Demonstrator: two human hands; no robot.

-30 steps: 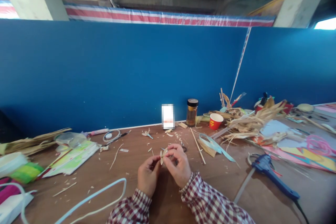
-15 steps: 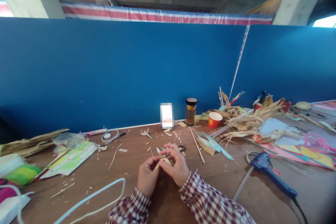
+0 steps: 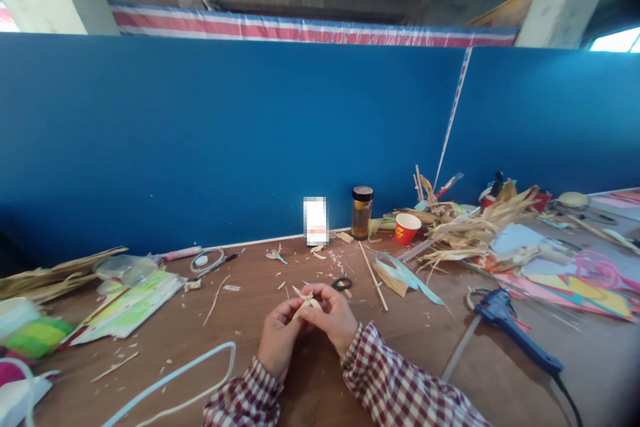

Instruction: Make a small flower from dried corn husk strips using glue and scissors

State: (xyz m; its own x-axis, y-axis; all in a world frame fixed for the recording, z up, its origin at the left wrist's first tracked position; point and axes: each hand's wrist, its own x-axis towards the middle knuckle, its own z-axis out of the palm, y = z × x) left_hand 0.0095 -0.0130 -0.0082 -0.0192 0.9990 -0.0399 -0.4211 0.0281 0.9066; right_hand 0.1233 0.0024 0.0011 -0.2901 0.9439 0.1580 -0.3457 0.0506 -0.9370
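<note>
Both hands meet low in the middle of the head view, above the table. Between their fingertips is a small pale corn husk piece [image 3: 311,304] with several petal-like flaps. My left hand [image 3: 278,339] pinches it from the left with thumb and fingers. From the right, my right hand [image 3: 336,321] is closed on the same piece, its thumb lying across the near side. The fingers cover part of the husk. Just beyond the right hand, black-handled scissors [image 3: 343,284] lie on the table, their blades partly hidden behind the fingers.
A blue glue gun [image 3: 520,332] lies at right with its cord. Dried corn husks [image 3: 493,223], a red paper cup [image 3: 407,230] and a dark-lidded jar [image 3: 362,213] stand behind. A pale blue tube [image 3: 175,377] bends across the left front. Husk scraps litter the brown table [image 3: 240,320].
The right hand's raised fingers have come down and curled around the husk piece, uncovering more of the scissors handles. The left hand keeps its pinch. The view has shifted slightly.
</note>
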